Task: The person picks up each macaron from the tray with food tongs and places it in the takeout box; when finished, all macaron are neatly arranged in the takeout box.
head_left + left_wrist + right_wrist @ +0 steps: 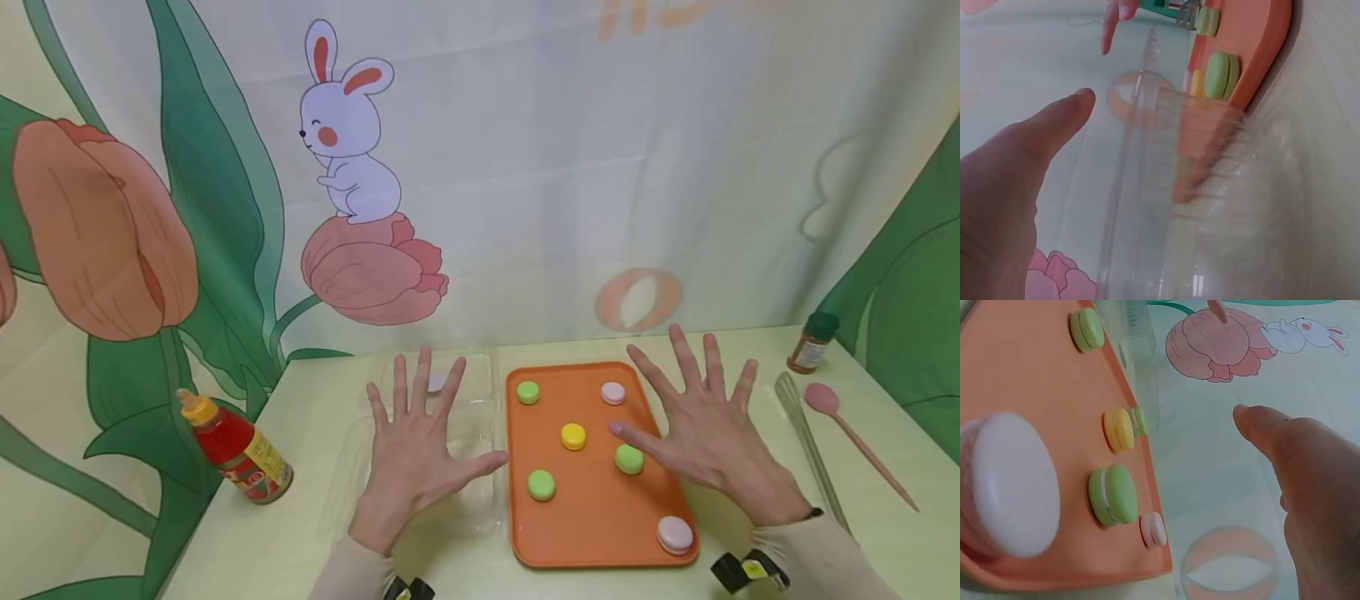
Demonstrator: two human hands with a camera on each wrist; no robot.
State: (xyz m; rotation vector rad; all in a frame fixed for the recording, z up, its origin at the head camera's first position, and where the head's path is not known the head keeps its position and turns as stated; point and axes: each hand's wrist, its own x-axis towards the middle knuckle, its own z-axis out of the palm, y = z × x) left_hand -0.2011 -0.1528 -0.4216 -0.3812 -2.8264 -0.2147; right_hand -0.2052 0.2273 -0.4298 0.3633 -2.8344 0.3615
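My left hand [420, 458] is spread over a clear plastic container [480, 508], fingers straight and holding nothing. To the right, my right hand [708, 429] hovers with fingers fanned out beside and partly over an orange tray [585, 533]. On the tray lie several macarons: a yellow macaron [573, 436], green ones such as the green macaron [1113, 495] near the right thumb, and a large pink macaron [1016, 484] at the near right corner. The left wrist view shows the left thumb [1054, 125] apart from the container's ribbed wall. Both hands are empty.
A red sauce bottle [238, 454] with a yellow cap stands at the left. Along the right side are metal tongs [810, 446], a pink spoon [855, 437] and a small green-lidded spice jar [812, 343]. A printed curtain [525, 167] hangs behind the table.
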